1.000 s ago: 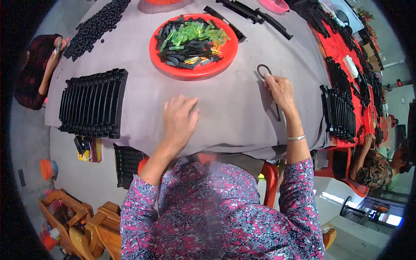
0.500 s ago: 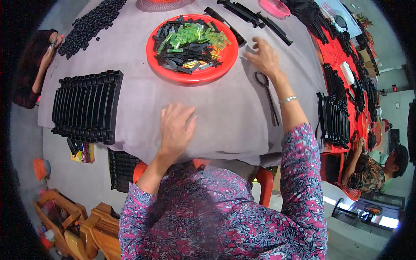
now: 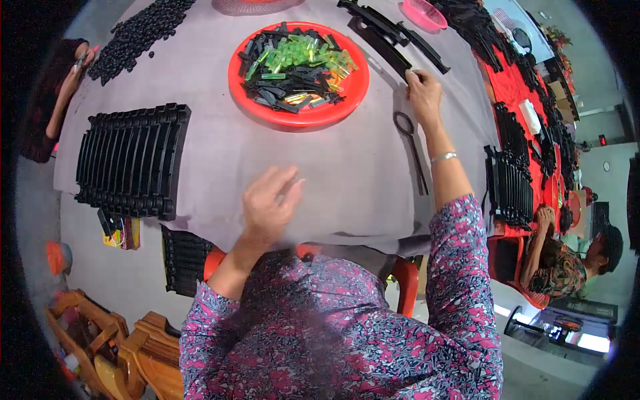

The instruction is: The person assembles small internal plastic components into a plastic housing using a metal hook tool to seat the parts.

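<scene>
My right hand (image 3: 425, 95) is closed on the near end of a long, slightly curved black plastic strip (image 3: 379, 45), beyond the right side of the red plate. My left hand (image 3: 270, 205) hovers low over the table's near middle, fingers loosely bent and thumb apart, nothing visible in it. The round red plate (image 3: 248, 115) holds a heap of small black clips (image 3: 290, 89), clear green pieces (image 3: 293, 53) and some yellow-orange ones. Below my right hand lies a thin dark metal tool with a looped handle (image 3: 415, 150).
On the left, a row of black slatted strips (image 3: 132, 160) lies joined together. Small black pieces (image 3: 143, 37) are heaped at the far left, near another person's hands (image 3: 77, 70). A pink basket (image 3: 425, 15) stands at the far right. Another person (image 3: 567, 267) sits by a red-covered table.
My right hand has closed from open fingers onto the black strip's end, and the strip has shifted right, away from the plate. My left hand has barely moved.
</scene>
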The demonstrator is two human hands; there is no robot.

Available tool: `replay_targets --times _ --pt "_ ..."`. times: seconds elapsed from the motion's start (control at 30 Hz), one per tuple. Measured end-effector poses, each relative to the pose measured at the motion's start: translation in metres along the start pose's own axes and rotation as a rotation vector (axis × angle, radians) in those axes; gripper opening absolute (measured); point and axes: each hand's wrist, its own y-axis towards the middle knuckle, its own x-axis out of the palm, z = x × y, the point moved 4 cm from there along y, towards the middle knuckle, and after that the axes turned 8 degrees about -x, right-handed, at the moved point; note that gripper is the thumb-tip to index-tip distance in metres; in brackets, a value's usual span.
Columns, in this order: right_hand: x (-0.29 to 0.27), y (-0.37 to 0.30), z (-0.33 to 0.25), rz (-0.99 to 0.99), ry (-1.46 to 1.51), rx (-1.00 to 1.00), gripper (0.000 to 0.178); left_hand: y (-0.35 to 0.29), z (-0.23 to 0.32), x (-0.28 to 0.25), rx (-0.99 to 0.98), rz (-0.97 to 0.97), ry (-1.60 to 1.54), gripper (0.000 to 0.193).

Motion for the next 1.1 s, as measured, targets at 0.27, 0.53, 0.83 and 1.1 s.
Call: replay_targets --times 0.27,0.53,0.83,1.1 --pt "-0.063 -0.123 -0.059 0.093 0.112 -0.254 0.015 -0.013 -0.029 -0.009 -0.179 -0.05 -0.29 0.039" --pt "-0.054 -0.204 -0.084 -0.121 0.145 -0.48 0.015 -0.004 -0.007 -0.02 -0.359 0.08 -0.426 0.05" --pt "-0.047 -0.215 -0.077 -0.282 0.11 -0.404 0.016 0.0 0.023 -0.024 0.111 0.069 -0.018 0.022" --pt "-0.048 -0.207 -0.083 -0.364 0.072 -0.437 0.017 0.0 0.008 0.01 0.234 -0.149 0.351 0.043"
